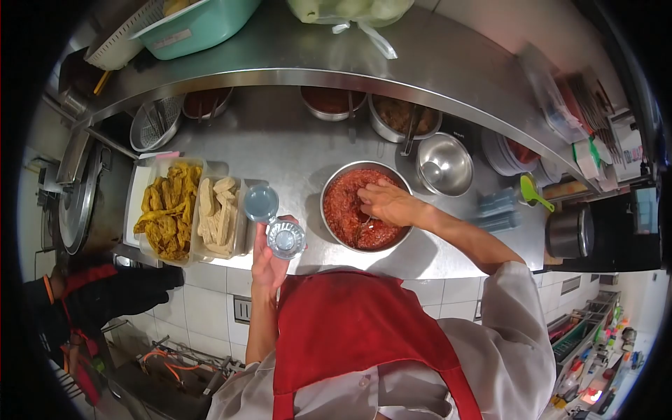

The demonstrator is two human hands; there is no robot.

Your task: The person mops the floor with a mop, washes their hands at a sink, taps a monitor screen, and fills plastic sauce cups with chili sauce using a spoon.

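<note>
A steel bowl of chunky red sauce (343,198) stands on the metal counter. Over it, my right hand (385,203) has its fingers closed round the handle of a spoon (362,227), whose lower end dips into the sauce. To the left of the bowl, my left hand (268,260) holds a small clear plastic cup (285,239) with its round hinged lid (261,203) folded open. The inside of the cup shows no sauce. Further left are a container of yellow pieces (168,213) and a container of pale strips (218,215).
An empty steel bowl (444,164) stands right of the sauce, near stacked clear lids (497,210). Pans of food (404,115) line the back under a metal shelf (301,75). Another person's dark sleeve (126,297) shows at the lower left.
</note>
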